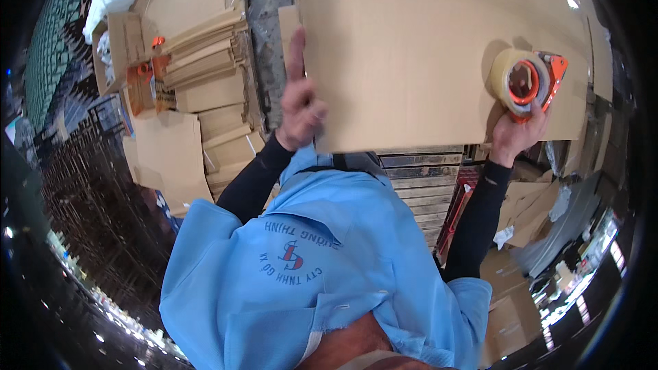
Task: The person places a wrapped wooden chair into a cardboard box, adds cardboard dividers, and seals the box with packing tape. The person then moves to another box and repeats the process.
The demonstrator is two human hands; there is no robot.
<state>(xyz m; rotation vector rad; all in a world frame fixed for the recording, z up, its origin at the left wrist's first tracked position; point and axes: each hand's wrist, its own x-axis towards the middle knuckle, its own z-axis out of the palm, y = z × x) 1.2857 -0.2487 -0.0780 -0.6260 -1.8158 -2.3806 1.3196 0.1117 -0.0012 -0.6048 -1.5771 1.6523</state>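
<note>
A large brown cardboard box (411,48) lies in front of me, its broad flat face turned up. My right hand (517,136) grips an orange tape dispenser (556,72) carrying a thick roll of clear-yellowish tape (502,81), over the right part of the box. Beside the left edge of that box is my left hand (300,111), its index finger stretched along the edge and the other fingers loosely bent. Nothing shows in the left hand, though its lower fingers are slightly blurred. A narrow cardboard flap (288,34) sticks out next to the index finger.
Stacked flat cardboard (205,62) fills the left side, with another orange tape dispenser (142,72) on it. A small open carton (123,34) holds white plastic wrap (113,0). Wooden slats (421,188) show below the box; more cardboard (524,212) lies at right.
</note>
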